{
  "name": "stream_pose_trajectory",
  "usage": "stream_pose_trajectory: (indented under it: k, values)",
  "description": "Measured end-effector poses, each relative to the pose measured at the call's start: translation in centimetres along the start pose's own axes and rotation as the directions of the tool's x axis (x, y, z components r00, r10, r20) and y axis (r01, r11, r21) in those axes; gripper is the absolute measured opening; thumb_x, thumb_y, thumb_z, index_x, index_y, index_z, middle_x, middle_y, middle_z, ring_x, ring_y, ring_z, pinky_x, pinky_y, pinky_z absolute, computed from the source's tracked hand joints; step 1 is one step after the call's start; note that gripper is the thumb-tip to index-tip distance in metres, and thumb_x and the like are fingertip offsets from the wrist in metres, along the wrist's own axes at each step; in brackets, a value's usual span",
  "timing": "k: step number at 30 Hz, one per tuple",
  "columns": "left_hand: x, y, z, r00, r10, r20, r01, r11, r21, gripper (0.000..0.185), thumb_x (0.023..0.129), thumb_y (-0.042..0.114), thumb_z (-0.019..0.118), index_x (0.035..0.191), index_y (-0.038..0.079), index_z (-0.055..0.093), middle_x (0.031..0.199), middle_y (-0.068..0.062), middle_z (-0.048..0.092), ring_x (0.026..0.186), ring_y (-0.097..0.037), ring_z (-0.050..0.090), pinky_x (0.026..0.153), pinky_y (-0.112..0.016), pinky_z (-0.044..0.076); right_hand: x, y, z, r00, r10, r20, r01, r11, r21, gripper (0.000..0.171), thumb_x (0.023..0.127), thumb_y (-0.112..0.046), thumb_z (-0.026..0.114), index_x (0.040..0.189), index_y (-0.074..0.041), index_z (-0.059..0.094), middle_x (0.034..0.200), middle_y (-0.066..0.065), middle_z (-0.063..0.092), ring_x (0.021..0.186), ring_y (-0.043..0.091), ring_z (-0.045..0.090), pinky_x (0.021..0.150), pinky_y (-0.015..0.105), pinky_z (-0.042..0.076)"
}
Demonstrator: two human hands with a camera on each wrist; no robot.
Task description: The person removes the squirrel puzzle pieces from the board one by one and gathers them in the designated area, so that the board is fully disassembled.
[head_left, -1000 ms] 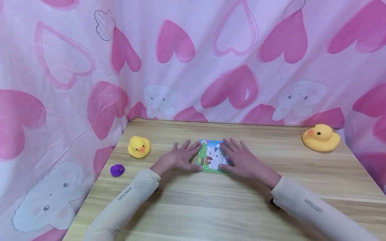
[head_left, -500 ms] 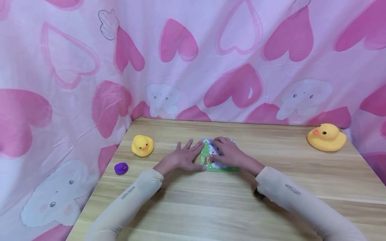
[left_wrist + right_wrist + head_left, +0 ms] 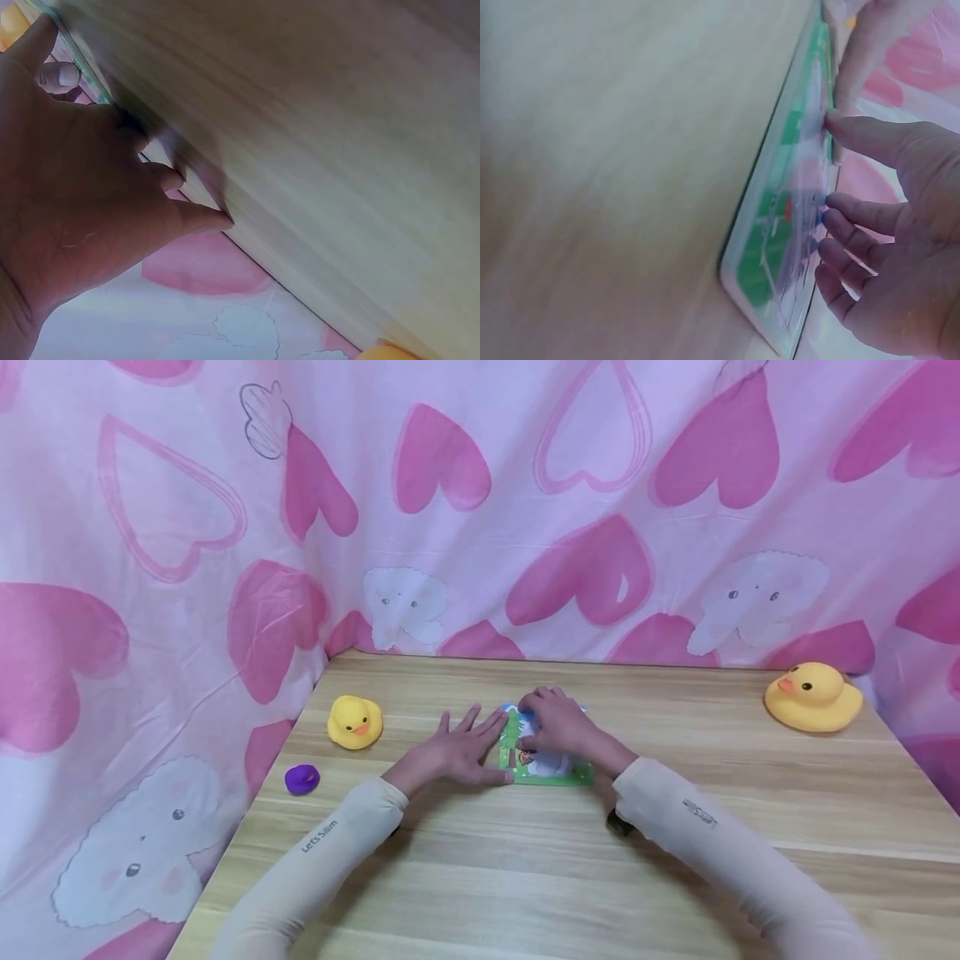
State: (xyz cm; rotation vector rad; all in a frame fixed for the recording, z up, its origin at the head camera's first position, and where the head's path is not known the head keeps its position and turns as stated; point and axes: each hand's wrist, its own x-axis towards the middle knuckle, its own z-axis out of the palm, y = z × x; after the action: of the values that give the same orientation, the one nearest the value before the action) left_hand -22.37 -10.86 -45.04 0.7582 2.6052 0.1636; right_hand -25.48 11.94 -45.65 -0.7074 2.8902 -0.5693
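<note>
Board [image 3: 551, 768] flat on table [image 3: 465, 868], toward far edge. Left hand [image 3: 453, 756]: fingers straight, spread, at board's left edge. Right hand [image 3: 562, 727]: fingers bent, tips on board, thumb apart; cannot tell whether gripping. Large duck [image 3: 813, 700] near far right corner.

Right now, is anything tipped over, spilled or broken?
Nothing stands out: the small yellow duck and big yellow duck sit upright, the partly covered picture board lies flat, and nothing looks spilled. The purple toy is too small to judge.
</note>
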Motion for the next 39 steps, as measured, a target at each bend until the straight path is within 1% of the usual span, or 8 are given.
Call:
stream_pose_trajectory:
  k: [6,11,15,18,22,27,31,39]
  values:
    - [0.1,-0.1,0.1,1.0,0.001,0.009,-0.001,1.0,-0.001,0.108,0.095,0.081,0.048,0.172,0.025,-0.003,0.18,0.008,-0.006,0.167,-0.035,-0.009,0.126,-0.078,-0.003,0.4,-0.2,-0.5,1.0,0.014,0.011,-0.014,1.0,0.017,0.062,0.081,-0.038,0.091,0.131,-0.009,0.068,0.132,0.013,0.066,0.121,0.033,0.057,0.106,0.053,0.051]
    - [0.2,-0.2,0.1,1.0,0.006,0.017,-0.006,1.0,-0.008,0.109,0.095,0.082,0.048,0.171,0.025,-0.004,0.18,0.009,-0.007,0.167,-0.035,-0.011,0.126,-0.078,-0.005,0.7,-0.7,-1.1,0.998,0.04,0.044,-0.04,0.999,-0.015,0.062,0.08,-0.039,0.092,0.132,-0.013,0.071,0.134,0.01,0.066,0.123,0.032,0.059,0.107,0.053,0.052]
    - [0.2,-0.2,0.0,1.0,0.009,0.023,-0.008,1.0,-0.019,0.109,0.095,0.082,0.048,0.171,0.025,-0.004,0.18,0.009,-0.008,0.167,-0.034,-0.011,0.126,-0.077,-0.005,0.9,-1.1,-1.5,0.994,0.077,0.071,-0.075,0.997,-0.033,0.062,0.079,-0.04,0.094,0.131,-0.014,0.072,0.132,0.009,0.068,0.121,0.031,0.062,0.103,0.053,0.055]
    - [0.2,-0.2,0.0,1.0,0.007,0.026,-0.006,1.0,-0.018,0.108,0.095,0.082,0.048,0.171,0.026,-0.005,0.18,0.009,-0.008,0.167,-0.034,-0.011,0.126,-0.076,-0.006,1.1,-1.2,-1.7,0.992,0.086,0.089,-0.084,0.996,-0.027,0.061,0.078,-0.039,0.094,0.13,-0.013,0.072,0.129,0.009,0.068,0.116,0.029,0.063,0.101,0.052,0.056]
    - [0.2,-0.2,0.0,1.0,-0.002,0.029,0.002,1.0,-0.015,0.109,0.095,0.082,0.048,0.171,0.027,-0.006,0.18,0.01,-0.009,0.167,-0.033,-0.013,0.126,-0.076,-0.007,1.4,-0.8,-1.6,0.99,0.075,0.119,-0.082,0.995,0.053,0.059,0.079,-0.034,0.094,0.127,-0.01,0.068,0.126,0.011,0.065,0.112,0.026,0.062,0.102,0.049,0.055]
    - [0.1,-0.2,0.0,0.999,-0.008,0.036,0.009,1.0,-0.027,0.11,0.094,0.083,0.048,0.171,0.027,-0.007,0.179,0.01,-0.01,0.167,-0.034,-0.014,0.126,-0.076,-0.008,1.9,0.0,-1.2,0.988,0.044,0.151,-0.07,0.982,0.173,0.056,0.08,-0.028,0.094,0.122,-0.009,0.064,0.126,0.013,0.059,0.112,0.027,0.058,0.105,0.048,0.052]
    - [0.1,-0.2,0.0,0.999,-0.011,0.037,0.013,0.999,-0.035,0.11,0.095,0.082,0.048,0.171,0.026,-0.008,0.179,0.009,-0.011,0.167,-0.034,-0.014,0.125,-0.077,-0.008,2.1,0.5,-1.1,0.988,0.016,0.153,-0.047,0.979,0.201,0.056,0.079,-0.028,0.094,0.122,-0.009,0.062,0.127,0.013,0.056,0.114,0.027,0.056,0.108,0.049,0.05]
    - [0.1,0.0,-0.2,0.999,0.0,0.033,0.001,0.999,-0.032,0.109,0.096,0.08,0.049,0.171,0.023,-0.006,0.18,0.007,-0.01,0.166,-0.035,-0.015,0.125,-0.078,-0.008,2.1,1.2,-0.8,0.99,0.005,0.139,-0.038,0.97,0.239,0.057,0.081,-0.028,0.093,0.124,-0.01,0.06,0.128,0.011,0.057,0.117,0.027,0.056,0.11,0.049,0.048]
